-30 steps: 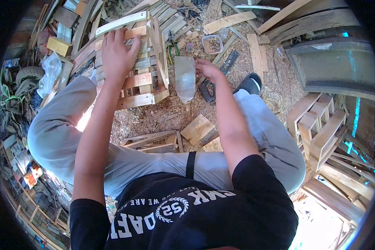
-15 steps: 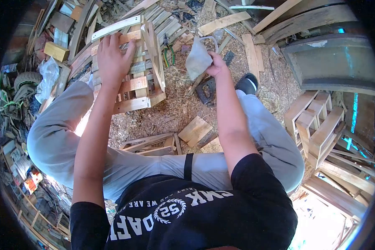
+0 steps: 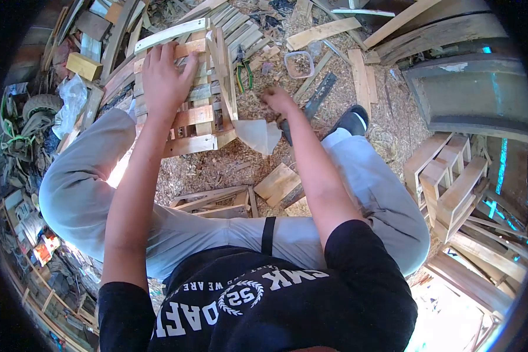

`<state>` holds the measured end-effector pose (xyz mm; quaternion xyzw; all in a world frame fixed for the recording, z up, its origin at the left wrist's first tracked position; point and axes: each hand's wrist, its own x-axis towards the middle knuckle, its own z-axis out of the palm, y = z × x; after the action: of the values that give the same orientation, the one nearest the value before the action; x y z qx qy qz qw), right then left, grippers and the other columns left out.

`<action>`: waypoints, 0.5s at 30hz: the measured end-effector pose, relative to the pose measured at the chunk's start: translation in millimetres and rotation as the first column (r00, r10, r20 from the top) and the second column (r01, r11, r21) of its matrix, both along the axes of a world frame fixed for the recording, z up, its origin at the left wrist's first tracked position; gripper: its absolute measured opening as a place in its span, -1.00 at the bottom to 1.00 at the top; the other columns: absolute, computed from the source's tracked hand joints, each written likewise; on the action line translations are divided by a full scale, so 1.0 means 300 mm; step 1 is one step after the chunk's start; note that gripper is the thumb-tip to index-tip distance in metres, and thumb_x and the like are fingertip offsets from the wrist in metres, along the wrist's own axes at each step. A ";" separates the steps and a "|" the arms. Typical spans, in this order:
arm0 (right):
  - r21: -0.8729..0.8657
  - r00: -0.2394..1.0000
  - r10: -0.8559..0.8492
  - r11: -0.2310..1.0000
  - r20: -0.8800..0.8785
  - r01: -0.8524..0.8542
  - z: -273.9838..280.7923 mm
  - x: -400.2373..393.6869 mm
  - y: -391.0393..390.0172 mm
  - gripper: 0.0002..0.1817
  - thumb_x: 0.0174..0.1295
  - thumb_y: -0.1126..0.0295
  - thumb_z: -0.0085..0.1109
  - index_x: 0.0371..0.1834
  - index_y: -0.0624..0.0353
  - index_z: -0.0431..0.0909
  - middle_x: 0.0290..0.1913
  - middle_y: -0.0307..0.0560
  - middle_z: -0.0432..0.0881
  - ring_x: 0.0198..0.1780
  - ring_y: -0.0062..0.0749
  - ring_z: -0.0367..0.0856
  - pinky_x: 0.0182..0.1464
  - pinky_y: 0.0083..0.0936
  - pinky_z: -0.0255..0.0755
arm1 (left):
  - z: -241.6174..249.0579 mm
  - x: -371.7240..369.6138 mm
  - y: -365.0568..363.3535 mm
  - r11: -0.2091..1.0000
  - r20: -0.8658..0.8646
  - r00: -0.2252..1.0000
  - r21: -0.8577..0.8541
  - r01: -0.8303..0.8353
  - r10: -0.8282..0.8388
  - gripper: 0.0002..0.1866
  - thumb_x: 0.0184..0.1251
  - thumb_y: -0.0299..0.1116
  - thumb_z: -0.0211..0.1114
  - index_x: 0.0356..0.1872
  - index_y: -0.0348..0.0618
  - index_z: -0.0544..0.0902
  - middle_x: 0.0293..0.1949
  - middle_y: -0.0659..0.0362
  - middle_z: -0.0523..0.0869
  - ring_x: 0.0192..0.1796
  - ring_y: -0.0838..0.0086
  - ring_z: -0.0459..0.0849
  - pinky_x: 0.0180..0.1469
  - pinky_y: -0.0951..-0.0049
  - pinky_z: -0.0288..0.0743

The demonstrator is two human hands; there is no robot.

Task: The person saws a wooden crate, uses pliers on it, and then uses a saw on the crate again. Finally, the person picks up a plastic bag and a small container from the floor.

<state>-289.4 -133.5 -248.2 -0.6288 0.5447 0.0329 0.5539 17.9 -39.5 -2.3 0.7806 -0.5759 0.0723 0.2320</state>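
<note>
My left hand [image 3: 165, 79] lies on the slats of a small wooden crate [image 3: 193, 117], thumb apart and fingers stretched over an upper slat. My right hand [image 3: 280, 101] is low over the sawdust, right of the crate; its fingers are bunched and indistinct, and I cannot tell whether they hold anything. A pale, translucent sheet [image 3: 255, 135] is beside the crate's lower right corner. Green-handled pliers [image 3: 243, 70] lie between crate and right hand. Beyond the hand is a clear plastic tub [image 3: 299, 64] with small dark bits inside. A black tool [image 3: 285, 132] is partly hidden behind my right forearm.
A dark flat bar [image 3: 321, 95] lies right of my right hand. Loose boards [image 3: 324, 33] are scattered at the top. A wood block [image 3: 277, 184] lies between my legs. Slatted wooden frames [image 3: 452, 176] stand at right, near a grey panel [image 3: 475, 91]. Scrap wood fills the left.
My right hand has let go of the pale sheet, which has moved down and left beside the crate. The hand has moved left, uncovering the plastic tub. My left hand stays on the crate.
</note>
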 end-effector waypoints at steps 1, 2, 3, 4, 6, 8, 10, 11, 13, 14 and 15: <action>0.005 1.000 0.002 1.000 0.003 -0.002 -0.005 0.031 0.015 -0.70 0.47 0.21 0.28 0.03 0.20 0.81 -0.19 -0.02 0.89 -0.20 -0.05 0.87 -0.11 -0.01 0.72 | 0.001 0.000 0.001 1.000 0.002 1.000 0.001 0.003 -0.003 -0.46 0.56 0.10 0.42 0.22 -0.19 0.75 0.08 -0.16 0.77 0.19 -0.16 0.72 0.30 -0.10 0.57; -0.237 0.996 -0.089 0.968 0.003 0.087 -0.008 0.059 0.028 -0.66 0.45 0.12 0.30 -0.04 0.18 0.84 -0.21 0.13 0.88 -0.16 0.08 0.88 -0.09 0.04 0.72 | 0.002 0.001 0.002 1.000 0.004 1.000 0.007 0.001 -0.001 -0.46 0.56 0.10 0.42 0.22 -0.19 0.75 0.08 -0.16 0.77 0.19 -0.16 0.72 0.30 -0.10 0.57; -0.465 0.984 -0.178 0.869 0.024 0.168 0.000 0.086 0.037 -0.62 0.42 0.04 0.33 -0.11 0.16 0.86 -0.22 0.28 0.87 -0.13 0.21 0.89 -0.06 0.09 0.72 | 0.002 0.000 0.001 1.000 0.004 1.000 0.004 -0.003 0.003 -0.46 0.56 0.10 0.42 0.22 -0.19 0.75 0.08 -0.17 0.77 0.19 -0.18 0.73 0.29 -0.11 0.58; -0.479 0.975 -0.219 0.860 -0.037 0.175 0.046 0.114 0.047 -0.52 0.38 -0.06 0.34 -0.08 0.18 0.88 -0.13 0.34 0.87 -0.06 0.32 0.86 0.02 0.14 0.72 | 0.002 -0.002 0.000 1.000 0.002 1.000 0.000 -0.006 0.006 -0.46 0.56 0.10 0.42 0.22 -0.19 0.75 0.08 -0.17 0.77 0.18 -0.19 0.73 0.28 -0.12 0.58; -0.462 0.968 -0.226 0.874 -0.113 0.150 0.135 0.157 0.053 -0.51 0.38 -0.08 0.35 -0.08 0.19 0.88 -0.13 0.31 0.88 -0.06 0.30 0.87 0.03 0.12 0.73 | 0.005 -0.006 -0.003 1.000 -0.001 1.000 -0.008 -0.005 0.005 -0.45 0.54 0.11 0.43 0.18 -0.21 0.76 0.05 -0.16 0.77 0.17 -0.16 0.73 0.29 -0.09 0.58; -0.440 0.956 -0.227 0.889 -0.187 0.125 0.191 0.185 0.052 -0.49 0.38 -0.10 0.37 -0.09 0.20 0.88 -0.12 0.29 0.89 -0.05 0.27 0.88 0.03 0.10 0.73 | 0.005 -0.004 -0.002 1.000 -0.003 1.000 -0.014 -0.008 0.008 -0.44 0.52 0.13 0.44 0.14 -0.23 0.78 0.02 -0.15 0.78 0.16 -0.12 0.72 0.31 -0.07 0.57; -0.413 0.946 -0.200 0.907 -0.254 0.081 0.206 0.204 0.049 -0.55 0.36 -0.07 0.39 -0.12 0.13 0.89 -0.15 0.26 0.88 -0.04 0.26 0.88 0.05 0.10 0.70 | 0.000 -0.003 -0.001 0.999 0.004 1.000 -0.031 -0.008 0.009 -0.43 0.52 0.13 0.44 0.15 -0.23 0.77 0.03 -0.15 0.77 0.15 -0.12 0.72 0.31 -0.06 0.57; -0.411 0.948 -0.195 0.908 -0.253 0.077 0.213 0.216 0.053 -0.55 0.36 -0.07 0.39 -0.12 0.13 0.89 -0.15 0.26 0.88 -0.04 0.26 0.88 0.05 0.10 0.70 | -0.003 0.000 -0.002 0.999 0.005 1.000 -0.029 -0.014 0.014 -0.43 0.52 0.13 0.44 0.15 -0.23 0.77 0.03 -0.15 0.77 0.15 -0.12 0.72 0.31 -0.06 0.57; -0.470 0.927 -0.226 0.880 -0.298 0.063 0.167 0.234 0.073 -0.57 0.35 -0.04 0.40 -0.11 0.13 0.88 -0.16 0.25 0.89 -0.07 0.26 0.88 0.04 0.08 0.71 | -0.006 0.005 -0.002 1.000 -0.001 1.000 -0.031 0.002 -0.002 -0.42 0.52 0.14 0.44 0.15 -0.23 0.77 0.02 -0.15 0.77 0.15 -0.12 0.72 0.30 -0.06 0.57; -0.466 0.926 -0.224 0.882 -0.303 0.061 0.144 0.243 0.094 -0.57 0.35 -0.04 0.40 -0.11 0.13 0.88 -0.16 0.25 0.89 -0.07 0.26 0.88 0.04 0.08 0.71 | -0.007 0.003 0.002 1.000 -0.004 1.000 -0.027 0.001 -0.002 -0.42 0.52 0.14 0.44 0.15 -0.23 0.77 0.02 -0.15 0.77 0.15 -0.12 0.72 0.30 -0.06 0.57; -0.477 0.937 -0.233 0.875 -0.262 0.084 0.104 0.255 0.111 -0.59 0.36 -0.01 0.39 -0.10 0.13 0.88 -0.16 0.24 0.89 -0.07 0.25 0.88 0.05 0.07 0.72 | -0.007 0.002 0.000 1.000 -0.004 1.000 -0.031 0.002 -0.002 -0.42 0.52 0.14 0.44 0.15 -0.23 0.77 0.02 -0.15 0.77 0.14 -0.12 0.72 0.30 -0.06 0.57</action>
<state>-212.9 -100.2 -217.0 -0.6811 0.6675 -0.0440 0.2977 18.5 -39.4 -4.5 0.7764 -0.5751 0.0795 0.2452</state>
